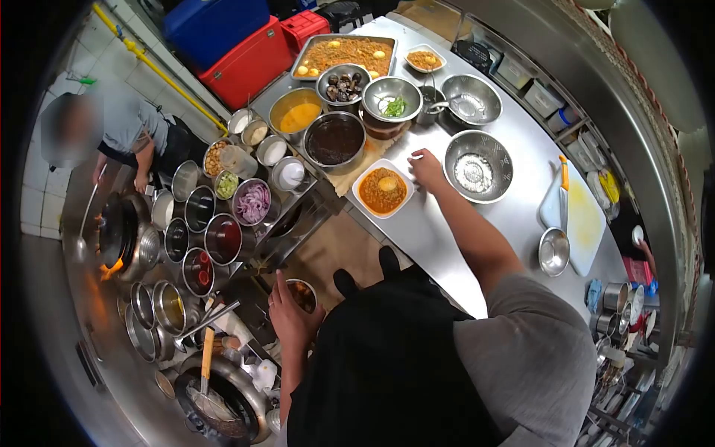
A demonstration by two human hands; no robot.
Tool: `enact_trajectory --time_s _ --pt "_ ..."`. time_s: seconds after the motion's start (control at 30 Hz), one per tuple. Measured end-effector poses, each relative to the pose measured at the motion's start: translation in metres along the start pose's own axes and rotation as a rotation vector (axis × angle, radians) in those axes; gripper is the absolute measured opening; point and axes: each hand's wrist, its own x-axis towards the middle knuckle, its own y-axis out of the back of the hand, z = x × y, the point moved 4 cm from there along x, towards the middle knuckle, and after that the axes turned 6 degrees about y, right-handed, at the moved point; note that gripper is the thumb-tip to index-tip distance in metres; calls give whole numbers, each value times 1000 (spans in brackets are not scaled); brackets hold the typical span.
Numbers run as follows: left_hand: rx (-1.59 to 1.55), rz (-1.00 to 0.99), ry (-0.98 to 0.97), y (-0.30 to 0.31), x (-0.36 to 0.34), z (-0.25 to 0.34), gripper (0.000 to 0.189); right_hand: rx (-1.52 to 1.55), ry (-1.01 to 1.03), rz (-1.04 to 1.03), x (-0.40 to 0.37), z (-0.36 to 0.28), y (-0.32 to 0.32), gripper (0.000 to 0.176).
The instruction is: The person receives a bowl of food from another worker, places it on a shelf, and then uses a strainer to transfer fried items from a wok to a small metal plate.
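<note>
A square white bowl (360, 197) of orange-red stew with an egg on top stands at the near edge of the steel table. Just right of it, over the tabletop, is my right hand (428, 173), its fingers loosely bent and apart from the bowl, nothing visible in them. On its other side lies a perforated steel colander (485, 165). My left hand (292, 319) is low at my left side with fingers stretched out. It partly covers a round container (302, 294) with brown contents.
Left of me stand several steel pots, including one of sliced red onion (252, 202). A wok (223, 402) sits lower left. A tray of stew (346, 58) and a dark-sauce pot (335, 140) are ahead. A knife (564, 195) rests on a cutting board (585, 223). A person (130, 123) works at far left.
</note>
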Motion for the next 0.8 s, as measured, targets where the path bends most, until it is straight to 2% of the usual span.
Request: enact_trajectory --time_s 0.07,0.2,0.3,0.33,0.37,0.4,0.43,0.47,0.5,0.57,0.7,0.77,0.8 --pt "-7 -29 -12 -4 10 -1 115 -225 66 -1 -46 -18 4 27" --pt "-16 -120 -49 -13 27 -4 117 -257 89 -95 -71 -4 2 26" --pt "18 -134 -143 -25 43 1 117 -125 63 -163 -80 -3 1 24" --pt "20 -142 -146 -30 50 4 117 -159 126 -102 -77 -3 1 23" --pt "19 -139 -233 -34 58 10 118 -160 119 -102 -74 -6 1 23" --pt "18 -137 -316 -40 65 17 118 -222 193 -54 -73 -16 5 22" --pt "19 -144 -310 -49 76 22 118 -284 269 -9 -72 -26 9 22" --pt "-23 -169 -367 -60 87 29 117 -275 246 -31 -70 -33 12 23" --pt "-66 -193 -424 -69 98 38 117 -316 283 -24 -50 -11 9 25" --pt "-28 -202 -455 -83 117 66 116 -351 145 -80 -38 -18 17 26" --pt "-71 -199 -486 -121 156 113 119 -437 262 13 -17 -26 31 26" --pt "-84 -245 -456 -136 171 136 120 -423 257 21 -7 -24 34 26" --pt "-86 -242 -451 -141 178 146 120 -364 189 33 -4 -26 37 26"
